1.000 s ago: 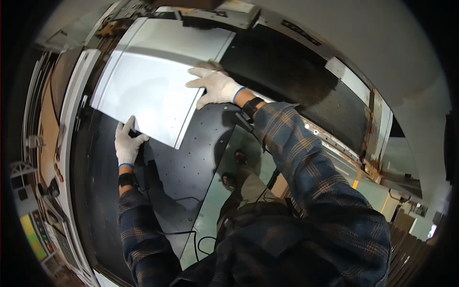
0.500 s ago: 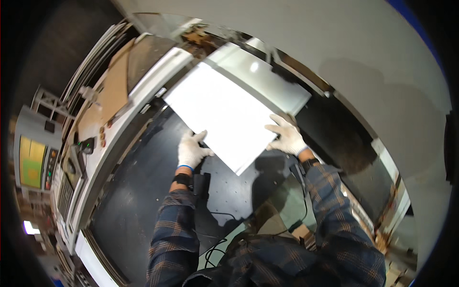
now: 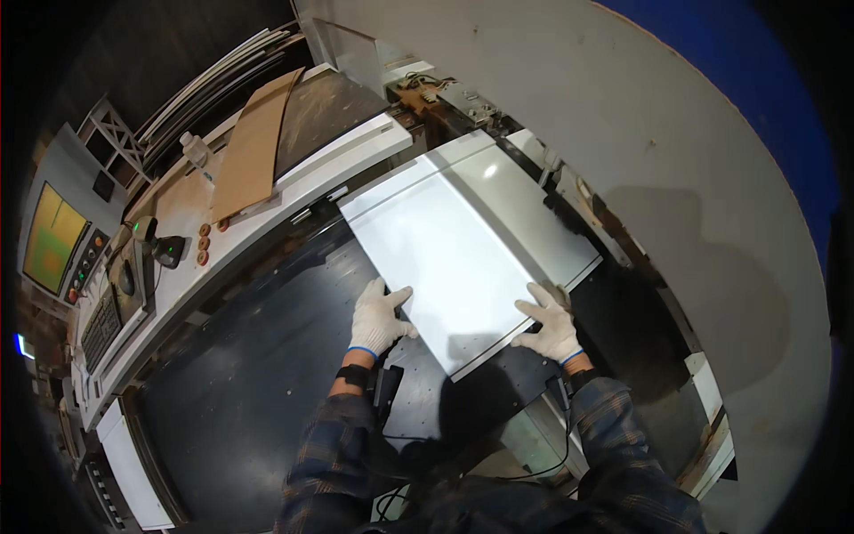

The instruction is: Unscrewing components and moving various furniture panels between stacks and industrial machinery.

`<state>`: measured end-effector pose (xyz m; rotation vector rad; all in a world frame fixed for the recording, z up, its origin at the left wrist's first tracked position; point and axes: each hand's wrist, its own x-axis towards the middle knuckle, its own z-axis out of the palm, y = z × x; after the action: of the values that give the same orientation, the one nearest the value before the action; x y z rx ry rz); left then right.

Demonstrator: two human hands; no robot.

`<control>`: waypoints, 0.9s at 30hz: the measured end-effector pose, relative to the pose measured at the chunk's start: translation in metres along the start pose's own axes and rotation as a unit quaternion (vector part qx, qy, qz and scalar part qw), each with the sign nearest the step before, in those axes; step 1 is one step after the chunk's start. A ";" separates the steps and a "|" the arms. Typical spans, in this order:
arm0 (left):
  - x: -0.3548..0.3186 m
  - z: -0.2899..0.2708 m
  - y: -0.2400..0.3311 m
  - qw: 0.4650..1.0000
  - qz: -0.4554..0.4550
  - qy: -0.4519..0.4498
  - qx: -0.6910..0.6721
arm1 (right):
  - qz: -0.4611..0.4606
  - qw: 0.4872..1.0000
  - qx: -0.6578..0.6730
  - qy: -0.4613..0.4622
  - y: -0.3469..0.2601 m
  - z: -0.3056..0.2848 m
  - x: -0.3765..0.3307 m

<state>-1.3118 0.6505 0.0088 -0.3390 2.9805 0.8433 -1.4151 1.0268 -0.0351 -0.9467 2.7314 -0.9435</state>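
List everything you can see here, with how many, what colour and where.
White panel: one, white, flat on the black machine bed, far end by the rail.
Machine bed: one, black, centre and lower left.
Cardboard sheet: one, brown, on the upper left counter.
Bottle: one, clear, beside the cardboard.
Monitor: one, yellow-green screen, far left.
Round buttons: three, reddish, on the white console.
Wall: one, grey, right.
Left hand: white glove, on the panel's left edge.
Right hand: white glove, at the panel's near right corner.

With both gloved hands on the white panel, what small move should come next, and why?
Probably slide the white panel a little further forward along the black table. The left hand and right hand press flat on its near corners, and its far end already reaches the machine.
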 end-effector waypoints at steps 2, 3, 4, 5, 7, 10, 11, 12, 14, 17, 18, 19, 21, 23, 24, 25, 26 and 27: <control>0.000 0.001 0.000 1.000 0.018 0.009 0.002 | 0.025 0.999 0.015 -0.018 -0.002 -0.002 0.002; 0.001 0.001 0.000 1.000 0.021 0.018 0.007 | 0.005 1.000 0.019 -0.002 -0.003 -0.003 0.002; 0.001 0.002 0.000 1.000 0.009 0.014 0.012 | 0.021 0.999 0.026 -0.022 -0.003 -0.004 0.002; 0.001 0.002 -0.001 1.000 0.006 0.014 0.015 | -0.014 0.999 -0.031 -0.005 -0.004 -0.006 0.001; 0.002 0.003 -0.001 1.000 0.005 0.016 0.021 | -0.028 0.997 -0.065 -0.002 -0.003 -0.008 0.001; -0.001 0.003 -0.002 0.999 0.027 0.025 -0.004 | -0.027 0.998 -0.052 -0.009 -0.001 -0.007 0.000; -0.006 0.003 -0.001 0.999 0.028 0.031 -0.022 | -0.008 0.999 -0.046 -0.011 -0.001 -0.005 0.000; -0.014 0.003 0.002 0.997 0.035 0.062 -0.028 | -0.021 0.997 -0.076 0.000 -0.003 -0.005 -0.002; -0.042 0.003 0.011 0.997 -0.003 0.028 0.075 | -0.087 0.986 -0.143 -0.002 -0.008 -0.004 0.000; -0.111 -0.002 0.015 0.996 0.023 -0.082 -0.019 | -0.079 0.985 -0.149 -0.038 -0.031 0.000 0.000; -0.145 -0.002 0.011 0.990 0.009 -0.106 -0.095 | -0.055 0.982 -0.170 -0.065 -0.043 0.001 0.001; -0.186 -0.003 0.007 0.985 -0.007 -0.082 -0.152 | -0.093 0.988 -0.099 -0.075 -0.062 0.006 0.000; -0.270 -0.008 -0.016 0.931 -0.136 -0.096 -0.324 | -0.120 0.983 0.003 -0.142 -0.110 0.025 -0.004; -0.370 -0.011 -0.037 0.920 -0.177 0.016 -0.350 | -0.181 0.958 0.024 -0.221 -0.180 0.045 -0.017; -0.417 -0.011 -0.051 0.922 -0.226 0.043 -0.312 | -0.286 0.927 0.027 -0.240 -0.216 0.060 -0.019; -0.465 -0.009 -0.063 0.930 -0.258 0.097 -0.242 | -0.329 0.904 0.011 -0.275 -0.253 0.076 -0.024; -0.513 -0.008 -0.077 0.893 -0.333 0.104 -0.285 | -0.380 0.874 -0.004 -0.304 -0.292 0.093 -0.029; -0.560 -0.004 -0.086 0.846 -0.414 0.144 -0.302 | -0.416 0.850 -0.016 -0.323 -0.330 0.111 -0.036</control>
<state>-0.7464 0.6899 0.0146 -1.7207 2.2175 1.6113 -1.1815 0.7871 0.0660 -2.0655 1.7389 -0.4755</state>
